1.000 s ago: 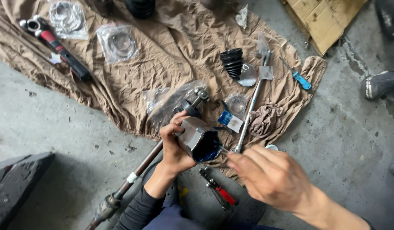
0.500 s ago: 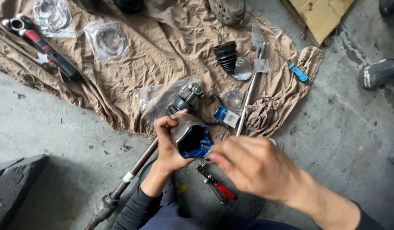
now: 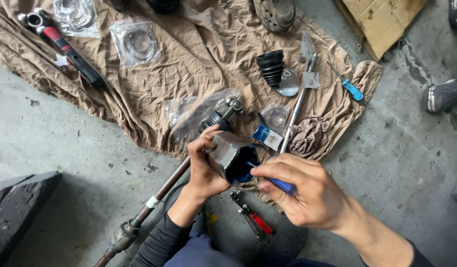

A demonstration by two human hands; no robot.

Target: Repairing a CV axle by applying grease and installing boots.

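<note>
Holding the metal cup (image 3: 232, 157) in our left hand (image 3: 204, 165), fingers wrapped shut around its outer wall, mouth tilted toward us above the edge of the brown cloth (image 3: 189, 59). Right hand (image 3: 307, 195) is closed in a pinch on a blue stick (image 3: 275, 182), its tip inside the cup, where blue grease shows. Best practice, we judge: keep the cup steady, work the grease evenly around the inner wall, and keep it off the floor. Shaft (image 3: 154, 198) lies beside; rubber boot (image 3: 271, 66) rests apart on the cloth.

joint housing (image 3: 227, 153) on shaft (image 3: 161, 190), rubber boot (image 3: 271, 67) behind, pliers (image 3: 252, 219) before
</note>
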